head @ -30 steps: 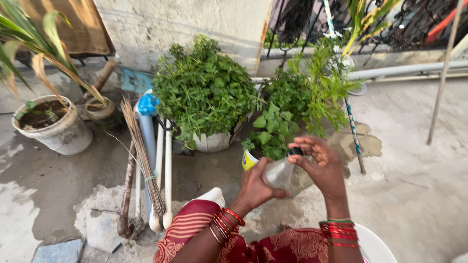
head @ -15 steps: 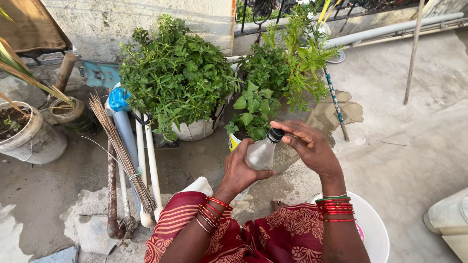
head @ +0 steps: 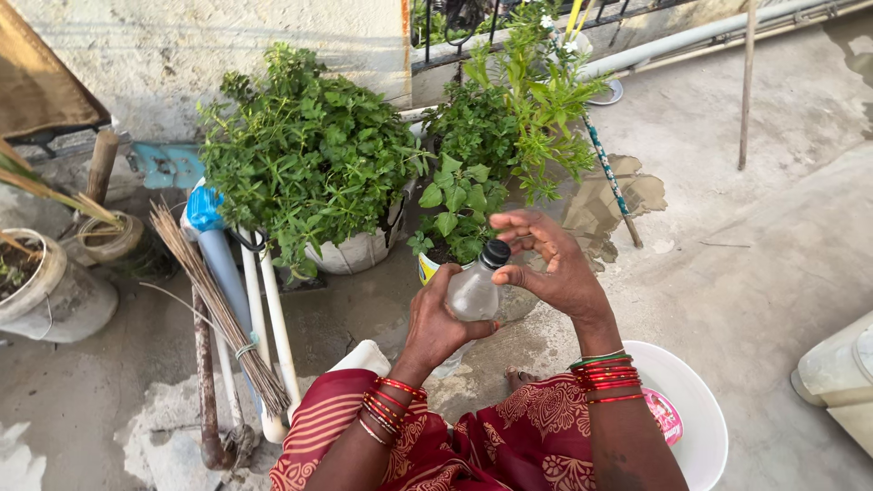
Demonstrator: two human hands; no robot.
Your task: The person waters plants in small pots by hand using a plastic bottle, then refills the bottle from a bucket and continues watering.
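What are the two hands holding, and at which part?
The left hand grips the clear bottle around its body; the right hand touches its black cap.
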